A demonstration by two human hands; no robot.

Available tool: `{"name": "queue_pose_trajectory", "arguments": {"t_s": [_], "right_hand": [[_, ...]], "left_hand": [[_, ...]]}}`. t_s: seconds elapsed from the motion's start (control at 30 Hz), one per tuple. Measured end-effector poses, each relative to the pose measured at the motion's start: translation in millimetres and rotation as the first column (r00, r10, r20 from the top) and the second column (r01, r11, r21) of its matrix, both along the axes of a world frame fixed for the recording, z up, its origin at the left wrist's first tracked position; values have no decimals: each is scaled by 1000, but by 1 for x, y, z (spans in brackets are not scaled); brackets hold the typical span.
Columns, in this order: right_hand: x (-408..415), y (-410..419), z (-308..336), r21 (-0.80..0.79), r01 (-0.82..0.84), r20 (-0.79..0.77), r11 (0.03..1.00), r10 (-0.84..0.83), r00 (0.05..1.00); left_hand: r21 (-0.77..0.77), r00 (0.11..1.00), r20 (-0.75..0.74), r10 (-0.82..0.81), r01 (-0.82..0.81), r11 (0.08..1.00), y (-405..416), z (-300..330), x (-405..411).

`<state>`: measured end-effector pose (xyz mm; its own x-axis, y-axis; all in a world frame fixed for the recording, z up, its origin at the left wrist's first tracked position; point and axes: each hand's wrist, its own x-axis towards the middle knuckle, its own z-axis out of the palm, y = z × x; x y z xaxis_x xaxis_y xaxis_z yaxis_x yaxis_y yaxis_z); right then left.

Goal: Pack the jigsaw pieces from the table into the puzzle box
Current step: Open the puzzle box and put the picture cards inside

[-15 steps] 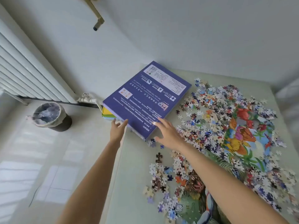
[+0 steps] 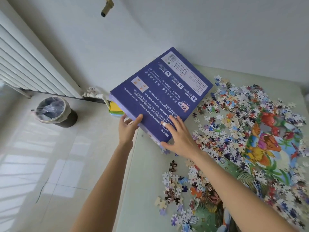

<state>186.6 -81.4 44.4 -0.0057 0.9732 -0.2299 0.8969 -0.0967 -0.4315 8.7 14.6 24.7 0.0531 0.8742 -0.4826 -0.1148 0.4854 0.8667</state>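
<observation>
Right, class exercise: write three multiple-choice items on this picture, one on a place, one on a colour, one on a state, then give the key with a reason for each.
1. Where is the bin?
A. on the table
B. on the floor near the radiator
C. under the box

2. What colour is the puzzle box?
A. red
B. white
C. blue-purple

3. How do the jigsaw pieces lie?
A. loose on the table
B. all in the box
C. in the bin

Key: B, it stands on the tiles below the radiator; C, its printed face is blue-purple; A, they are scattered on the table while the left hand and right hand grip the box.
</observation>
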Motion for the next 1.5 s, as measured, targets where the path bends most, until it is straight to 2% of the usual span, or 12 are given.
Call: {"name": "queue_pose_trajectory", "arguments": {"t_s": [0.17,0.3,0.47,0.6,0.73,1.0,1.07,1.13,1.27,1.4,1.43,1.5], "right_hand": [[3,-12,23,31,24,-53,999,-22,998],[3,-19,49,42,66,-174,997,-58,983],[8,-31,81,94,16,-311,995,14,950],[10,-39,106,155,-9,-424,988,75,903],[12,-37,131,138,-7,-506,990,76,859],[40,-37,158,104,-45,-553,994,95,828],[47,-36,162,94,-57,-585,994,101,805],[55,-34,168,81,-55,-597,995,93,797],[76,-27,181,120,2,-599,993,70,798],[97,-19,188,189,146,-585,971,-8,811],[100,-17,190,227,194,-587,954,-24,809],[103,-9,197,299,249,-566,921,-39,823]], "left_hand": [[96,997,-70,-29,36,995,-11,30,6],[155,989,-143,-19,41,987,-28,67,13],[290,978,-205,32,29,957,-51,113,13],[461,937,-328,122,46,886,-66,153,12],[600,846,-489,213,149,786,-88,189,26],[571,784,-598,165,273,774,-99,210,55],[566,792,-596,130,299,768,-96,214,60],[564,845,-532,49,310,765,-92,218,64],[574,970,-202,-133,228,787,-88,224,72],[572,982,10,-188,149,807,-82,226,77],[597,988,0,-156,125,793,-81,225,78],[723,982,-190,9,134,678,-73,225,79]]}}
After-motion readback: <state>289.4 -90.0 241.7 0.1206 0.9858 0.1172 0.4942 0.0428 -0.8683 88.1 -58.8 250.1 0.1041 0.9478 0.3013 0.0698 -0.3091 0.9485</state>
